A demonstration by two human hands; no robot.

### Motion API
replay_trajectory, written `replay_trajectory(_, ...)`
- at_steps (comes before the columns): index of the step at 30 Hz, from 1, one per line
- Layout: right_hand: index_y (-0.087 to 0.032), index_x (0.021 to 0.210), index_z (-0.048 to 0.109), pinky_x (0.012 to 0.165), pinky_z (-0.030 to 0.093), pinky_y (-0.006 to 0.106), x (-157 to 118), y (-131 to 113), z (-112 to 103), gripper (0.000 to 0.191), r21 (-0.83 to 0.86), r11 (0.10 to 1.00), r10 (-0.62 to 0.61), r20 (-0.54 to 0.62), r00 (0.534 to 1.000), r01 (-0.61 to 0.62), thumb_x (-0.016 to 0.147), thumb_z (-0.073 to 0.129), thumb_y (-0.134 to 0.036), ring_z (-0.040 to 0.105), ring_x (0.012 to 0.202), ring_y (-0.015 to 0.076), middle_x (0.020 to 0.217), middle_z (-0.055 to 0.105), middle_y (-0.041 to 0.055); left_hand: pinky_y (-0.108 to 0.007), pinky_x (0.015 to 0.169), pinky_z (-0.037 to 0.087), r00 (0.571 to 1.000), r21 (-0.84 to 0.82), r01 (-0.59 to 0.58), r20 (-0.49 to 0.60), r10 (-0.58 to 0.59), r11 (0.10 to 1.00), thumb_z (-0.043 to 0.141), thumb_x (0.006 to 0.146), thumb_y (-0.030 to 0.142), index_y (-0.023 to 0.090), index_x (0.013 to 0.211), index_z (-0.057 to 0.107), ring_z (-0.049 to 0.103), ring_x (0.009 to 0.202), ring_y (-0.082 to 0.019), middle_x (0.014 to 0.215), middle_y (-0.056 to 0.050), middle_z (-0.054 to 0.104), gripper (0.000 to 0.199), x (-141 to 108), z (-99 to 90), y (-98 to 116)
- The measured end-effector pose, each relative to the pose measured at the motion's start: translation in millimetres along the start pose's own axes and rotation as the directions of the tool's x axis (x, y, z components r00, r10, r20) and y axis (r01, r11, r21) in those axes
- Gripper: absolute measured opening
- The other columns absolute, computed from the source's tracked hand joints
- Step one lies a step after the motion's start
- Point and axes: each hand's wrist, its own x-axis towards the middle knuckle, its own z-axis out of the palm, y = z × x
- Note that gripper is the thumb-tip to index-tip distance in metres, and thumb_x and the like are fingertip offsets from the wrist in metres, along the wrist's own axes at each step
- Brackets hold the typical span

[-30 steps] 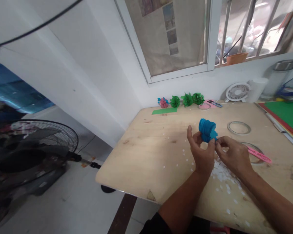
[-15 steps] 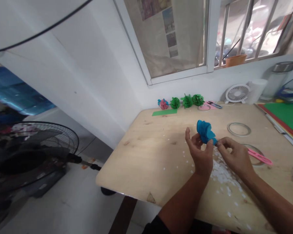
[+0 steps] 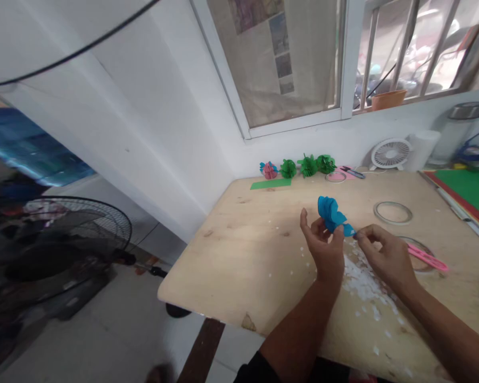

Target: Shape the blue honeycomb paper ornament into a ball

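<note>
A blue folded-paper piece with layered, scalloped petals (image 3: 329,211) is held above the table, pinched between the thumb and fingers of my left hand (image 3: 326,252). My right hand (image 3: 385,252) is closed in a pinch at the piece's lower right tip, where a blue end meets its fingertips. Below both hands, many small white paper bits (image 3: 361,284) are scattered over the wood. A pink cutter (image 3: 428,258) lies across a ring of tape or wire, just right of my right hand.
Green paper balls (image 3: 308,166) and a pink-and-blue one (image 3: 269,170) line the wall behind a green strip (image 3: 270,184). A metal ring (image 3: 393,212), small white fan (image 3: 391,153) and coloured sheets (image 3: 469,194) are to the right. A large floor fan (image 3: 67,244) stands left of the wooden table (image 3: 223,266).
My left hand has shifted slightly left with the blue paper piece, drawing it a little away from my right hand's fingertips. The view has moved slightly.
</note>
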Motion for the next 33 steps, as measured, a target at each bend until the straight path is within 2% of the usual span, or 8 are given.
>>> replay_trajectory(5,-0.023,0.071,0.064,0.067,0.049,0.035,0,3,2,0.019,-0.046,0.991,-0.126,-0.062,0.99,0.123,0.079,0.059,-0.04,0.066,0.07,0.0234,0.073,0.072,0.0061,-0.031,0.084,0.054,1.0,-0.003,-0.01,0.005,0.01,1.0,0.078,0.068,0.023,0.024,0.147,0.032,0.069,0.092,-0.018,0.105,-0.007,0.066,0.091,1,-0.5,-2)
replay_trajectory(9,-0.023,0.07,0.064,0.07,0.046,0.039,1,6,5,0.02,-0.116,0.98,-0.17,-0.083,0.982,0.16,0.078,0.059,-0.041,0.064,0.07,0.0258,0.071,0.07,0.0075,-0.031,0.083,0.054,0.999,-0.009,-0.017,0.033,0.017,1.0,0.076,0.069,0.019,0.023,0.147,0.033,0.068,0.09,-0.018,0.107,-0.007,0.066,0.089,-3,0.2,-2)
replay_trajectory(12,-0.024,0.068,0.063,0.07,0.045,0.039,1,6,6,0.02,-0.096,0.989,-0.119,-0.076,0.99,0.111,0.076,0.057,-0.041,0.064,0.069,0.0256,0.07,0.069,0.0073,-0.031,0.084,0.053,0.998,0.007,-0.039,0.042,0.038,0.999,0.076,0.069,0.017,0.023,0.146,0.035,0.068,0.088,-0.017,0.106,-0.007,0.066,0.087,-4,1.0,-1)
replay_trajectory(15,-0.025,0.067,0.061,0.065,0.044,0.036,1,3,5,0.02,-0.06,0.998,-0.008,-0.043,0.999,0.005,0.074,0.056,-0.042,0.061,0.063,0.023,0.066,0.066,0.0048,-0.03,0.083,0.053,0.999,0.007,-0.032,0.034,0.032,0.999,0.077,0.069,0.017,0.023,0.146,0.035,0.068,0.087,-0.017,0.104,-0.007,0.067,0.088,-4,1.0,-1)
replay_trajectory(18,-0.025,0.064,0.059,0.059,0.04,0.033,2,0,3,0.021,-0.021,0.994,0.104,0.006,0.995,-0.104,0.072,0.058,-0.045,0.055,0.055,0.0191,0.062,0.063,0.0016,-0.029,0.08,0.053,1.0,-0.015,0.006,0.005,-0.005,1.0,0.079,0.067,0.018,0.023,0.146,0.036,0.068,0.088,-0.017,0.101,-0.006,0.068,0.09,-1,-0.3,-2)
replay_trajectory(24,-0.025,0.063,0.059,0.063,0.043,0.032,3,3,-2,0.026,0.045,0.976,0.211,0.019,0.977,-0.212,0.07,0.058,-0.05,0.058,0.064,0.0205,0.064,0.063,0.0019,-0.031,0.083,0.052,0.991,-0.131,0.125,-0.038,-0.131,0.983,0.087,0.062,0.022,0.024,0.145,0.037,0.07,0.087,-0.018,0.089,-0.002,0.07,0.097,13,-6.3,1)
replay_trajectory(28,-0.024,0.065,0.063,0.062,0.043,0.032,4,5,-3,0.03,0.063,0.974,0.214,0.046,0.976,-0.216,0.071,0.057,-0.053,0.059,0.066,0.0211,0.067,0.065,0.003,-0.035,0.085,0.053,0.97,-0.224,0.24,0.015,-0.242,0.945,0.09,0.058,0.025,0.025,0.146,0.034,0.072,0.082,-0.02,0.086,-0.001,0.07,0.104,21,-9.1,9)
replay_trajectory(33,-0.023,0.063,0.062,0.056,0.042,0.031,6,4,-2,0.033,0.03,0.973,0.224,0.114,0.968,-0.228,0.07,0.056,-0.054,0.055,0.056,0.0184,0.061,0.061,0.0014,-0.035,0.081,0.054,0.954,-0.309,0.294,0.144,-0.261,0.905,0.088,0.061,0.025,0.025,0.146,0.031,0.074,0.077,-0.021,0.087,-0.001,0.07,0.103,25,-11.8,16)
